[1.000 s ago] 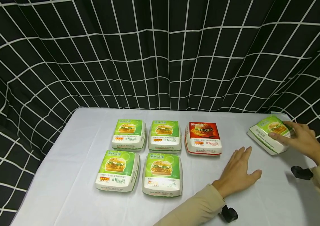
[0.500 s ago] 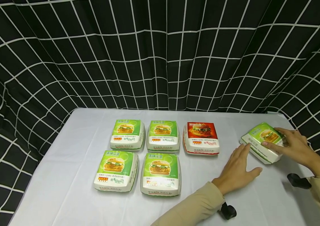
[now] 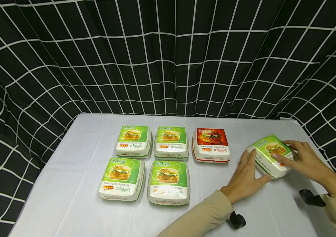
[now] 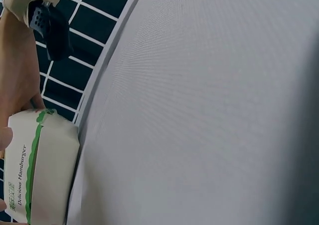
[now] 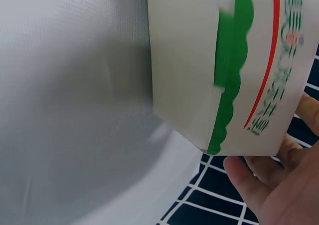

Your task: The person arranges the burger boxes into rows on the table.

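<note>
On the right of the table, my right hand (image 3: 307, 161) grips a green-and-white hamburger box (image 3: 271, 154) by its right side, thumb on the lid and fingers round the far edge. The box sits turned at an angle. Against its left side lies my left hand (image 3: 246, 176), fingers extended; whether they press on it I cannot tell. In the left wrist view the side of the hamburger box (image 4: 47, 175) faces me, with the right hand (image 4: 20, 65) behind it. The right wrist view shows the hamburger box (image 5: 234, 70) close up beside my right hand's fingers (image 5: 249, 182).
A red hamburger box (image 3: 211, 144) stands left of the hands. Further left are several green hamburger boxes, among them one in the back row (image 3: 171, 142) and one in front (image 3: 168, 182). Black gridded curtain (image 3: 168, 65) closes off the table's (image 3: 67, 184) back and sides.
The right hand has brought the green box left and nearer, up to the left hand. The left hand's fingers have shifted slightly to meet its side. The other boxes stay in place.
</note>
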A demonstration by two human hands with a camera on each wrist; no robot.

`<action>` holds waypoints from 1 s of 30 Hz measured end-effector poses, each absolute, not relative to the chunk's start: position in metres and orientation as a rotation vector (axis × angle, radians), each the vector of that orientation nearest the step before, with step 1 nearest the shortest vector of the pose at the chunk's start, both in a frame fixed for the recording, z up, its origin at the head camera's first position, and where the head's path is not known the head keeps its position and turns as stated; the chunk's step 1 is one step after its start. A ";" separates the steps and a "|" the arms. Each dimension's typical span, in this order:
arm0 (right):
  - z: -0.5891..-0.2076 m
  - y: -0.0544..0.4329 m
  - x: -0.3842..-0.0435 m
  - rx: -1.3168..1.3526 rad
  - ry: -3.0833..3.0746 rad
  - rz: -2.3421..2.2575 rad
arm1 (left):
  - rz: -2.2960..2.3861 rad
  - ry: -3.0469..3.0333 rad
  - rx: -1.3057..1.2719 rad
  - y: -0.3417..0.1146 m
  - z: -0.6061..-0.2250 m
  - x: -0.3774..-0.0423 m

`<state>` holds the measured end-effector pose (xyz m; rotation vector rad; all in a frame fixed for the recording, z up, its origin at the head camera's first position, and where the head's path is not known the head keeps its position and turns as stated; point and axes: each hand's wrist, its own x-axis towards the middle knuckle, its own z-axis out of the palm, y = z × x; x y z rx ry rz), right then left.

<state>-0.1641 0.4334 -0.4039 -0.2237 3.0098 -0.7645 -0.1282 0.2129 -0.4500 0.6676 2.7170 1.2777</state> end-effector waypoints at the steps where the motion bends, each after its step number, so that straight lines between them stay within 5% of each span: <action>1: -0.404 0.433 -0.163 -0.218 2.999 -0.781 | 1.283 2.713 0.662 0.213 -0.451 -0.128; 30: -0.395 0.432 -0.140 -0.026 2.803 -0.703 | 1.094 2.741 0.704 0.201 -0.446 -0.116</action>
